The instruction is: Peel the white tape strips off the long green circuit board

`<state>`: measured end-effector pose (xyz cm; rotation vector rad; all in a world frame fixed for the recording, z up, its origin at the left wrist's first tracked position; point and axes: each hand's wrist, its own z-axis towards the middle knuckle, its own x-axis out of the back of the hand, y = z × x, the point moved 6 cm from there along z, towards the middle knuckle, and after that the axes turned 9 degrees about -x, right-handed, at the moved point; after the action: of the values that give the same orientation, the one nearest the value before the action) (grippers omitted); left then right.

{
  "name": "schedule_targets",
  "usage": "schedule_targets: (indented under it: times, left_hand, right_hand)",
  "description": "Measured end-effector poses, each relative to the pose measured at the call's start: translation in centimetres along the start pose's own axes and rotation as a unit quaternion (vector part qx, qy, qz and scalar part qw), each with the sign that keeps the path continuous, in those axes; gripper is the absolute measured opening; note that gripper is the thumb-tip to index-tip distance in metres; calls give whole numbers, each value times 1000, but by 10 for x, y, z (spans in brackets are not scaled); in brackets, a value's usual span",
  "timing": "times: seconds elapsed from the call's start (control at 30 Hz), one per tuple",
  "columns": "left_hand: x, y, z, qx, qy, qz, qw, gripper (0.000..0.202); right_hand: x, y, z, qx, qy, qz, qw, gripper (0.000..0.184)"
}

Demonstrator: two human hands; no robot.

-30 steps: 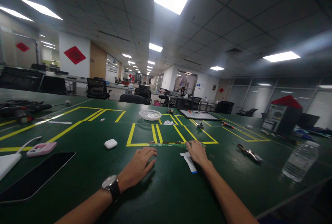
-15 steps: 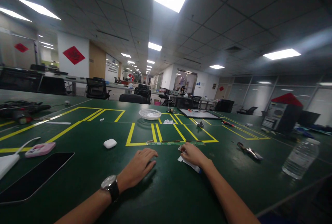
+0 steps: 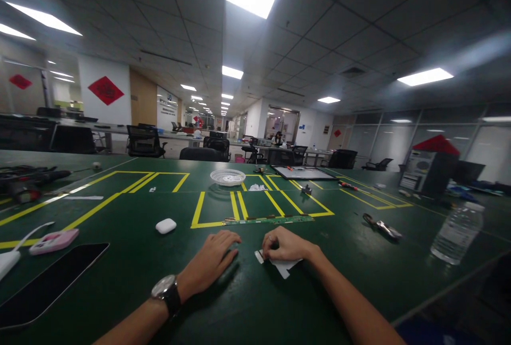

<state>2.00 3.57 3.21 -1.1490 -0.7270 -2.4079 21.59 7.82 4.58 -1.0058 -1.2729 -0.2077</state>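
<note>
Resting palm-down on the green surface (image 3: 255,307), the left hand (image 3: 213,260) is seen with its grip spread: the fingers are loosely apart and nothing is held. A watch (image 3: 165,293) is worn on that wrist. Near it, but not touching, the right hand (image 3: 285,246) is curled over a white slip (image 3: 281,267). Its grip is pressed together on the slip, which appears pinched at its left edge between thumb and fingertips, while the rest lies flat on the surface beneath the hand and just nearer the person.

Beyond both hands, a thin green board (image 3: 267,220) is laid along the near line of a yellow-taped box (image 3: 197,209). A white case (image 3: 165,226) sits well left of it, and further left a pink device (image 3: 54,241) and a dark phone (image 3: 48,281) are placed side by side. A white basket (image 3: 227,177) stands farther back. To the right, pliers (image 3: 381,226) and a water bottle (image 3: 455,233) are set well apart from the hands.
</note>
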Motion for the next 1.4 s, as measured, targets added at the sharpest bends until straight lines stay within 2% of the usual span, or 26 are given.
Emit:
schedule_targets:
  times: [0.07,0.13,0.2,0.23,0.27,0.33,0.43,0.57,0.73,0.87,1.03,1.13,1.23,1.3,1.4]
  left_hand:
    - [0,0,0,0,-2,3,1000,25]
    - [0,0,0,0,1,3,1000,25]
    - [0,0,0,0,6,3,1000,26]
    - [0,0,0,0,8,4,1000,26]
    - [0,-1,0,-1,8,6,1000,26]
    - [1,0,1,-7,3,14,1000,26]
    - [5,2,2,-27,-4,34,999,26]
    - [17,-4,4,-29,15,57,998,25]
    - [25,-17,5,-8,32,61,998,25]
    - [17,-20,3,8,14,48,999,27]
    - [-8,-8,-2,8,-62,10,998,32]
    - [-18,-1,-4,15,-81,5,997,39]
    - [-23,3,-6,31,-96,23,995,44]
    - [-26,3,-7,36,-108,37,993,46]
    - [-27,4,-7,39,-119,40,991,47]
  right_hand:
    - [5,2,2,-16,41,-7,999,17]
    - [14,9,4,-48,128,-39,990,21]
    - [23,21,3,-112,215,-95,966,30]
    - [25,29,2,-156,238,-124,951,36]
    - [25,38,1,-204,243,-150,936,44]
    - [20,56,0,-286,212,-181,917,57]
    - [11,69,1,-324,164,-189,912,67]
    - [5,57,10,-268,149,-174,936,68]
    - [-5,17,17,-126,114,-140,975,52]
    - [-16,-22,15,-1,82,-130,988,39]
    - [-25,-52,11,90,83,-129,984,24]
    - [-21,-52,10,118,86,-124,981,16]
    - [-7,-33,8,82,109,-116,984,17]
    - [1,-17,5,47,107,-110,987,23]
    - [4,-3,1,25,70,-97,993,39]
